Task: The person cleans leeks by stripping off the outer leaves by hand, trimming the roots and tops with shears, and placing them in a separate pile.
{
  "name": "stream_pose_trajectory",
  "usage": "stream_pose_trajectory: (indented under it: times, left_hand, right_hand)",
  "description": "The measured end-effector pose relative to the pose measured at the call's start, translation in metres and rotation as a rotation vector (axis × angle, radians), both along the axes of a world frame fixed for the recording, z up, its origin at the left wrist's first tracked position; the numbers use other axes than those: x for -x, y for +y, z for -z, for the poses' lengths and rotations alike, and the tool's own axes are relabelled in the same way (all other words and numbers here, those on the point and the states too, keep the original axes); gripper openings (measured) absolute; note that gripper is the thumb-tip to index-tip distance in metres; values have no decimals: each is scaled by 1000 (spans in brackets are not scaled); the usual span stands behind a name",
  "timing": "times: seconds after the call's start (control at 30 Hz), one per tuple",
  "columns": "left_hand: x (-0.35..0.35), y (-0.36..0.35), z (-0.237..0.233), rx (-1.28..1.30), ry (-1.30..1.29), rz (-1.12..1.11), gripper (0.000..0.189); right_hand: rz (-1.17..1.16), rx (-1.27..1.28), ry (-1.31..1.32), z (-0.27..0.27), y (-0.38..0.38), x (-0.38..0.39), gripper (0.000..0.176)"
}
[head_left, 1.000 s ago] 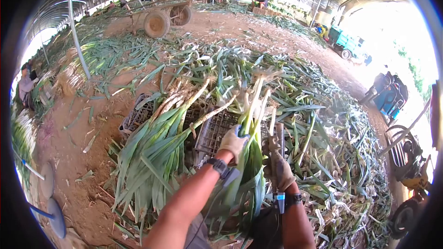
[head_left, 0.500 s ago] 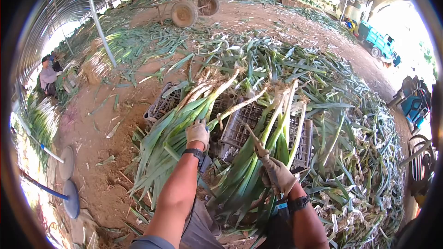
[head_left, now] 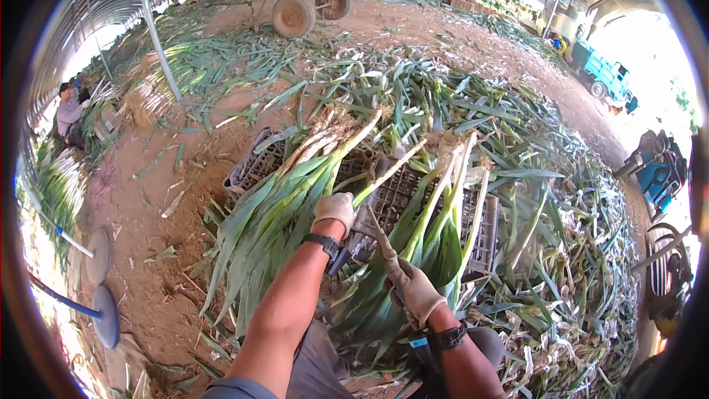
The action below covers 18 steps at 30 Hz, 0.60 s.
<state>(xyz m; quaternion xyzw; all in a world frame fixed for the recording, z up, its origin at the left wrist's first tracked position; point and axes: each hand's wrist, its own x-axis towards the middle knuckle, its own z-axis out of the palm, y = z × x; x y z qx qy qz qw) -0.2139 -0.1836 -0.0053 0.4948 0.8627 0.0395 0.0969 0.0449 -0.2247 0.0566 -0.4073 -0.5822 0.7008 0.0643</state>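
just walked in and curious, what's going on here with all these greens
A gloved person is handling long leeks. The left hand rests on one bundle of leeks lying across dark plastic crates; the right hand grips a pointed tool beside a second bundle. Loose leaves cover the ground around them.

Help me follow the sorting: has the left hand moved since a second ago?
Yes. The left hand went left, from the bunch over the right crate onto the leek pile across the left crate.
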Motion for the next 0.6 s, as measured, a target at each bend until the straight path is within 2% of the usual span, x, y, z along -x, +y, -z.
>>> stream_pose_trajectory:
  times: [0.07,0.13,0.23,0.4,0.5,0.53,0.6]
  left_hand:
    - [-10,6,-4,-93,16,47,22]
    - [-22,8,-10,-109,19,95,21]
    - [-33,5,-14,-48,-2,144,27]
    - [-41,-8,-17,-50,-125,144,27]
    - [-45,-18,-23,-30,-220,138,45]
    - [-45,-22,-23,-33,-220,140,45]
    - [-46,-28,-26,-20,-249,138,50]
  right_hand:
    - [73,-129,68,14,0,3,58]
    - [119,-90,27,11,1,2,56]
    - [174,-130,8,21,6,2,57]
    - [195,-262,-7,32,8,0,55]
    - [207,-316,-76,28,15,-2,56]
    - [205,-347,-117,30,18,-1,57]
    - [255,-398,-41,58,33,1,51]
